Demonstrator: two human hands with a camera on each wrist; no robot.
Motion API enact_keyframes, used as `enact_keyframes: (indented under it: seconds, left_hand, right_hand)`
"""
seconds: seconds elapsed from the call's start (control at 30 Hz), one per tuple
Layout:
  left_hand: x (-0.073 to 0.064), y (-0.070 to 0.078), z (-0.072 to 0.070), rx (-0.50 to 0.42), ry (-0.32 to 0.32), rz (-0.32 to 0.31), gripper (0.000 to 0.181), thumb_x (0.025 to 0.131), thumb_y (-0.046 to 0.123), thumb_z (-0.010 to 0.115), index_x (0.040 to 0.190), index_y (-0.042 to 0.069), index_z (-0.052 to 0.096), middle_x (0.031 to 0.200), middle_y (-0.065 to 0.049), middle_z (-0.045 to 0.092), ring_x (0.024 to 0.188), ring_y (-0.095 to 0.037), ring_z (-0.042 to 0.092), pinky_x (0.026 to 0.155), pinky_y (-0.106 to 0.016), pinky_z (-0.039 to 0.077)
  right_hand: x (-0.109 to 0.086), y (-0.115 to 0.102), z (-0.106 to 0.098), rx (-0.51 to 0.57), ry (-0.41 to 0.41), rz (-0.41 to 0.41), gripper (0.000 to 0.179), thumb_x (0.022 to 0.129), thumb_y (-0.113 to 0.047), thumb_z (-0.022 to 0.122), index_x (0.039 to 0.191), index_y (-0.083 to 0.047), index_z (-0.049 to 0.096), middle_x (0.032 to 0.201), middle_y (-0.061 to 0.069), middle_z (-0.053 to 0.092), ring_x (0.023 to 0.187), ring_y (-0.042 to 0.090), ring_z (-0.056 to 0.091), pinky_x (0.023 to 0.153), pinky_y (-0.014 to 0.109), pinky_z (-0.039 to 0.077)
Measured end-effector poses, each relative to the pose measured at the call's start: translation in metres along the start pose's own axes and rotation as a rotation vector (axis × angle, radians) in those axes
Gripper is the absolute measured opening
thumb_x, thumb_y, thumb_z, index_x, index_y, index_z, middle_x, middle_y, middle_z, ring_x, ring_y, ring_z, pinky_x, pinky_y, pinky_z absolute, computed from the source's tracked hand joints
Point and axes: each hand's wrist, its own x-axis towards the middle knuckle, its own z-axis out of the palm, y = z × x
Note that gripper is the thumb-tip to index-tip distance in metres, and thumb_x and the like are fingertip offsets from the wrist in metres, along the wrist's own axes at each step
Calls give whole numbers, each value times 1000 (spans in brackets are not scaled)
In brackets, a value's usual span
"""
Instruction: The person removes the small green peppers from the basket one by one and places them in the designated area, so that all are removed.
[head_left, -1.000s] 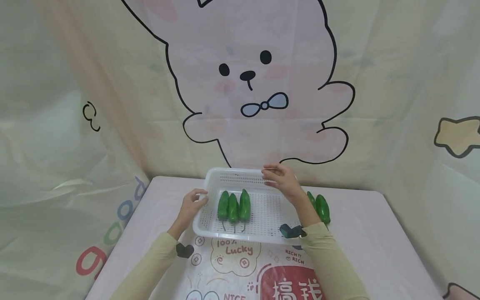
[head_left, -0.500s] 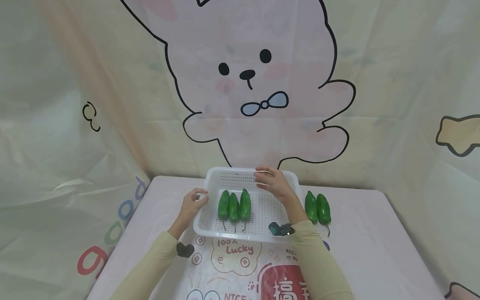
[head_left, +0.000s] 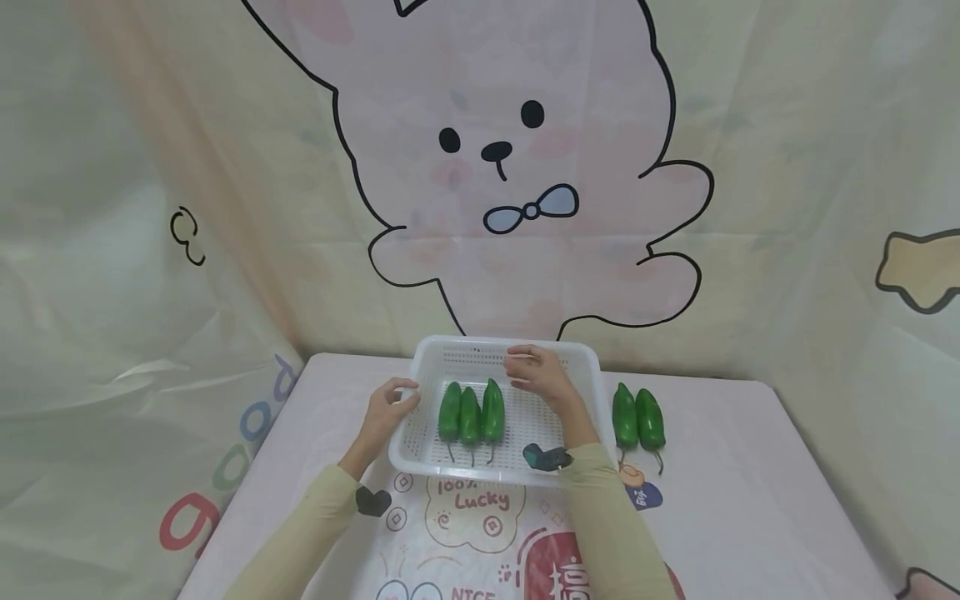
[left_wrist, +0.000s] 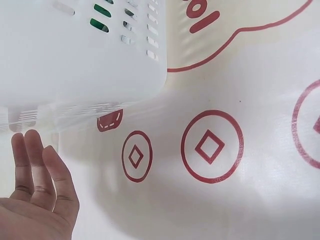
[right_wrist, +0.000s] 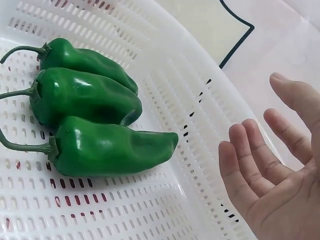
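1. A tabletop (head_left: 750, 500) covered with a pale printed cloth is seen in front of a curtain (head_left: 510, 167) bearing a large cartoon rabbit.
2. A white perforated basket (head_left: 585, 367) is set near the tabletop's far edge, in the middle.
3. Three green peppers (head_left: 471, 412) are laid side by side in the basket's left half, touching one another, stems towards the person.
4. The right hand (head_left: 536, 372) is held over the basket's far part, just right of the peppers — its grip is empty, the fingers (right_wrist: 250, 150) loosely spread and relaxed in the right wrist view.
5. The left hand (head_left: 390, 408) is placed at the basket's left rim; whether it touches cannot be told. In the left wrist view its fingers (left_wrist: 35, 160) are shown straight, just beside the basket wall, nothing gripped.
6. Two more green peppers (head_left: 636, 417) are laid on the tabletop just right of the basket — side by side.
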Motion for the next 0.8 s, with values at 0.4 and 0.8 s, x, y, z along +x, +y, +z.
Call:
enact_keyframes:
  seconds: [0.4,0.8]
  left_hand:
    - [-5,11,0,-18,-18,-19,29,100,12,65,125,-1,59,121,-31,58,102,-48,65,78,-51,61]
    - [-23,42,-3,-53,-54,-19,29,100,10,63,126,-3,58,119,-31,57,104,-51,63,81,-51,61]
  right_hand:
    - [-1,8,7,-373,-58,8,57,91,-20,78,139,1,57,130,24,62,118,37,61,92,48,57]
    - [1,21,9,-497,-182,-8,76,82,-25,87,146,-3,52,138,26,55,126,44,52,96,53,53]
